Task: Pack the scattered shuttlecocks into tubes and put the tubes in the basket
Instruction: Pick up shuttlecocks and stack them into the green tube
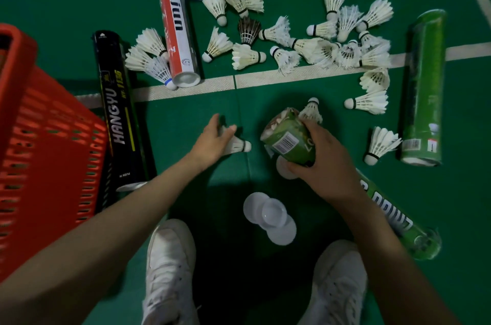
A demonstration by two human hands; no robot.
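Observation:
My right hand (322,157) grips a green tube (288,138) held upright on the floor, its open top showing feathers inside. A white shuttlecock (311,112) lies just behind that tube. My left hand (212,140) curls its fingers around a white shuttlecock (239,145) lying on the green floor, cork pointing right. Several white shuttlecocks (313,40) and one dark one (249,30) are scattered beyond the white line. The red basket (39,144) stands at the left.
A black tube (119,112) lies beside the basket, a red-and-white tube (176,19) behind it, a green tube (423,91) at the right and another green tube (398,218) under my right forearm. Round white caps (268,214) lie between my white shoes (170,271).

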